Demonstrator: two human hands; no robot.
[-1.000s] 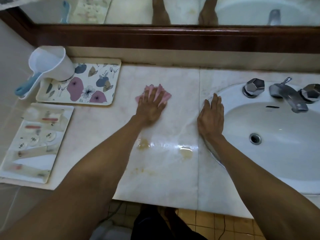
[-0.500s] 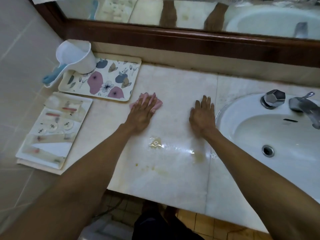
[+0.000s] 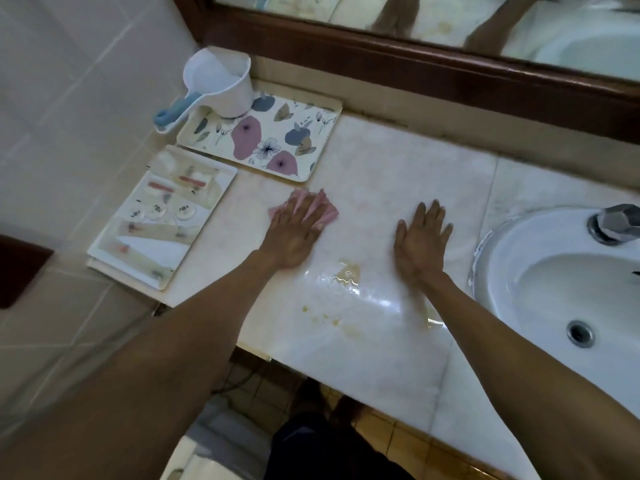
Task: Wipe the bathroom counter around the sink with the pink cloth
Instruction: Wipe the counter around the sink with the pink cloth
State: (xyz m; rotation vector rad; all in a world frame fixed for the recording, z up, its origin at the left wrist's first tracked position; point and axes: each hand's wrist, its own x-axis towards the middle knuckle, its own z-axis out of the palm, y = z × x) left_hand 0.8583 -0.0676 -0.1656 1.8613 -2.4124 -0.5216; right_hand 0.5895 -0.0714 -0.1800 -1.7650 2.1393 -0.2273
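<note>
Listing by size, largest first.

1. Worktop (image 3: 398,188): pale marble, wet sheen and yellowish puddles at six o'clock of centre, not yet wiped.
2. Sink (image 3: 519,258): white basin at three o'clock, a chrome tap handle (image 3: 614,223) on its rim.
3. Floral tray (image 3: 298,133): at eleven o'clock, a white scoop (image 3: 221,84) with blue handle on its far corner.
4. Second tray (image 3: 114,251): at nine o'clock, holding small wrapped sundries; its printing is too blurred to read, and no brand shows anywhere.
5. Right hand (image 3: 420,237): flat and spread on the worktop, gripping nothing, bracing between cloth and sink.
6. Left hand (image 3: 296,233): palm-down grip pressing the pink cloth (image 3: 329,214) flat on the worktop, just below the floral tray.

Change noted: over the last second the cloth has travelled leftward, away from the sink toward the trays, and the right hand has come off the basin rim (the view has shifted too). Judgement: the far-left strip is being covered; the puddles nearer the front edge remain.
</note>
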